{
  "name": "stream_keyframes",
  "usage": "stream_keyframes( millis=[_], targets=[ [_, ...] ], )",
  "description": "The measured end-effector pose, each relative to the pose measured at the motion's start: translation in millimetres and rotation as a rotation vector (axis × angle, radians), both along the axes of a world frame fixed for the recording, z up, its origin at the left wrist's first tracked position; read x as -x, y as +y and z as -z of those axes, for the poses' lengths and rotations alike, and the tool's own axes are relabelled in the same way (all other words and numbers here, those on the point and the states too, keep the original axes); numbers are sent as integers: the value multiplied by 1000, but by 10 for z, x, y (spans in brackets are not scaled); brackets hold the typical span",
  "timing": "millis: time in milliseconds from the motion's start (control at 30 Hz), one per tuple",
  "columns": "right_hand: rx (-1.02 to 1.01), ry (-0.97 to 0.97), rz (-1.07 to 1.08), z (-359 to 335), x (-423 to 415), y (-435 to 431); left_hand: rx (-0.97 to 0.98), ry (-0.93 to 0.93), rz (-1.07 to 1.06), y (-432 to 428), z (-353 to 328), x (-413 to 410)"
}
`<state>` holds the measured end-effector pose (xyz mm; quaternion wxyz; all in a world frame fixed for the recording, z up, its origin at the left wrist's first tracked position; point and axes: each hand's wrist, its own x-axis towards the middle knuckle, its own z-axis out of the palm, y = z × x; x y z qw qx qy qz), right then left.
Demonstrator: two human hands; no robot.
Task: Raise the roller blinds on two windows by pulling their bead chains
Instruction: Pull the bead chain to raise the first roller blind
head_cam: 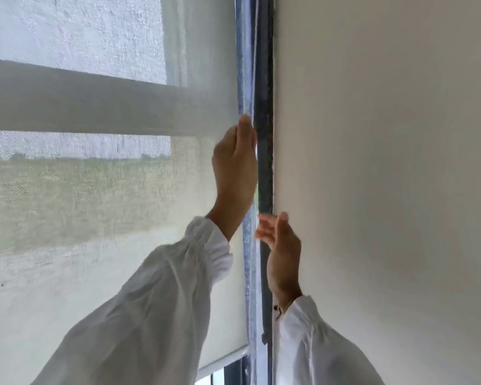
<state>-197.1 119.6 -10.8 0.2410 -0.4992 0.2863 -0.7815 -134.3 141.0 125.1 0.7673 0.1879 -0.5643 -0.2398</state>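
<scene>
A translucent white roller blind [95, 245] covers the window, and its bottom bar [222, 358] hangs low at the frame's lower edge. The thin bead chain [254, 79] runs down the blind's right side, beside the dark window frame [264, 112]. My left hand [235, 168] is raised high with thumb up and fingers closed around the chain. My right hand [282, 245] is lower, beside the chain, blurred, with fingers spread and nothing held. Both arms wear white sleeves.
A plain off-white wall [386, 162] fills the right half, meeting the window frame. Through the blind a horizontal window bar [81, 104] and greenish ground outside show. A strip of bare glass [206, 380] shows under the bottom bar.
</scene>
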Motion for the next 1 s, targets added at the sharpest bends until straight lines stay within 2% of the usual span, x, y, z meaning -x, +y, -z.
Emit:
stream_keyframes(
  millis=[133,300,367,433,567,600,700,800,1000],
  targets=[
    [30,-122,-173,-489,20,63,-73,-126,-106,13,659,5],
    [149,-73,-279,-1114,-57,239,-259,-187,-35,69,1450,2],
    [141,-39,-240,-1353,-83,286,-280,-197,17,145,1662,14],
    [133,-27,-97,-1478,-113,279,-269,-223,27,213,1735,34],
    [260,100,301,-1411,-151,280,-425,-198,268,231,1592,29],
    [296,119,351,-1387,-147,305,-462,-184,340,211,1550,15],
    [378,135,436,-1351,-157,367,-490,-157,370,100,1410,-51],
    [431,146,498,-1230,-207,402,-441,-97,405,123,1019,-83],
    [419,207,552,-615,-266,515,-201,-20,446,312,106,-233]
  ],
)
